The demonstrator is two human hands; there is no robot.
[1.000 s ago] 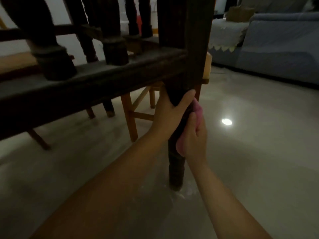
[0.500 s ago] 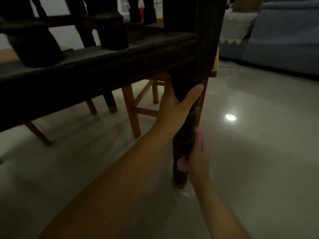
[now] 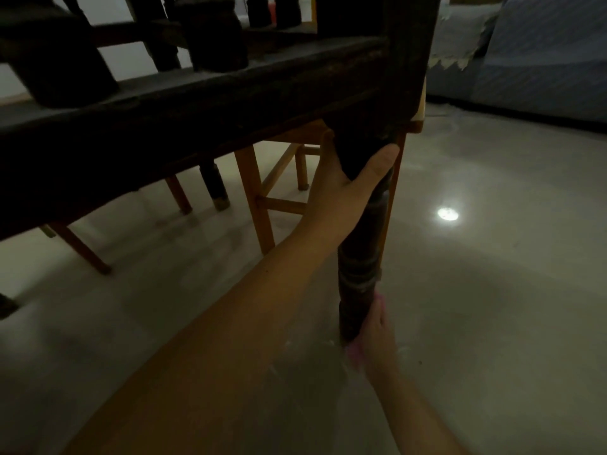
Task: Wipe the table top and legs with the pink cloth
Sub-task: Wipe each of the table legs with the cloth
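The dark turned table leg (image 3: 359, 257) is gripped near its top by the left hand (image 3: 341, 188), just under the dark lower rail (image 3: 197, 103) of the table; the thumb is laid across the front of the leg and the fingers are wrapped behind it, out of sight. Lower down, close to the foot of the same leg, the right hand (image 3: 374, 326) is closed around the pink cloth (image 3: 355, 354), which is pressed against the right side of the leg. Only small parts of the cloth are seen: a strip above the fingers and a bunch below the heel of the hand, just over the floor (image 3: 492, 307). How far the cloth is carried round the back of the leg cannot be told. Both forearms are stretched forward from the lower edge of the view. Several stout dark spindles (image 3: 210, 34) are stood on the rail. Behind the leg, a light wooden chair (image 3: 259, 198) is seen, with further chair legs to the left. A bright spot of light (image 3: 447, 214) is reflected on the glossy pale floor to the right. A grey-blue sofa (image 3: 542, 54) is placed along the far right, well apart from the table.
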